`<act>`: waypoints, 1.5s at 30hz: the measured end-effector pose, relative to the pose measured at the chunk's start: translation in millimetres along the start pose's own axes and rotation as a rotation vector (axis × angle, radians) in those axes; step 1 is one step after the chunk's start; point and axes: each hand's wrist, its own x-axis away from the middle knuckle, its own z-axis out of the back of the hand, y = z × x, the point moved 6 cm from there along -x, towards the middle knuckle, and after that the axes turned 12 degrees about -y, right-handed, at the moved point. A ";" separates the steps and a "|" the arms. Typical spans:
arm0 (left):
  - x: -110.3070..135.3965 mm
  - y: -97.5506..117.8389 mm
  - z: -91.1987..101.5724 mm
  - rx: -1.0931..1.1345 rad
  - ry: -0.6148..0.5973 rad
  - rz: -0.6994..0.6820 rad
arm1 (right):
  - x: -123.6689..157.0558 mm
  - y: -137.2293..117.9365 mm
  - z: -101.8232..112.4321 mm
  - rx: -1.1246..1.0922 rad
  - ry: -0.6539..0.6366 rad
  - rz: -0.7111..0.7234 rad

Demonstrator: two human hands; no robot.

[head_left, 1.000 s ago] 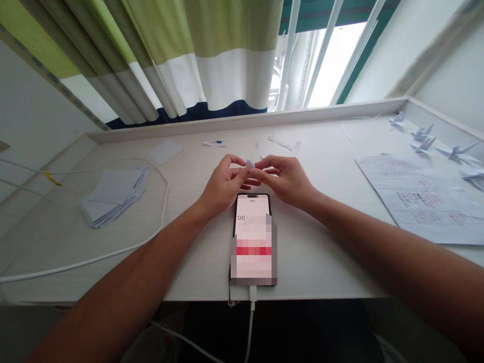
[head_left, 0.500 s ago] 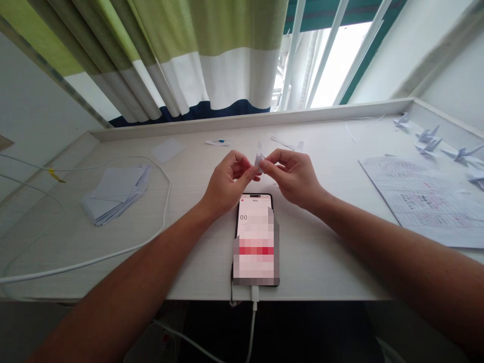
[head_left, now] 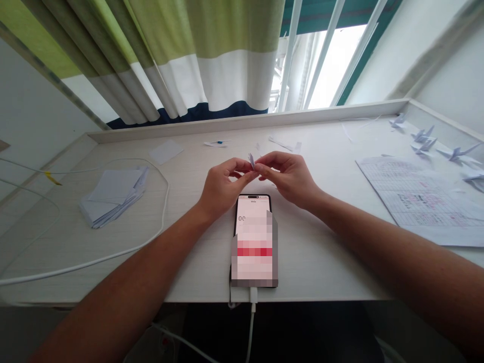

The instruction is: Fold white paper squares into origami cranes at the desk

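Observation:
Between my two hands is a small piece of folded white paper (head_left: 251, 161), its narrow tip pointing up. My left hand (head_left: 226, 184) pinches it from the left with thumb and forefinger. From the right, the thumb and forefinger of my right hand (head_left: 289, 176) close on it too, and the fingertips of both hands meet. The fingers hide most of its lower part. Just below the hands lies a phone (head_left: 254, 234) with a lit screen, plugged into a white cable (head_left: 253, 300).
A stack of white paper (head_left: 113, 194) lies left, inside a looping white cable (head_left: 166, 201). Several folded paper cranes (head_left: 423, 146) stand at the right, behind a printed sheet (head_left: 419, 201). Paper scraps (head_left: 280, 143) lie beyond my hands. A raised rim (head_left: 234, 124) borders the desk's back.
The folded paper has turned between my fingers and now looks narrower. My hands have drawn closer together around it. The whole view has shifted slightly.

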 end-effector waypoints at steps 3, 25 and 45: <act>0.4 0.1 2.7 -0.004 0.009 -0.004 | -0.2 0.3 1.0 0.022 0.005 -0.001; -0.3 3.8 2.7 -0.074 0.084 0.000 | 4.3 -6.5 -0.1 0.100 0.121 0.087; -3.0 -15.9 -9.0 0.364 -0.031 0.176 | 3.3 -4.4 0.9 0.061 0.134 0.072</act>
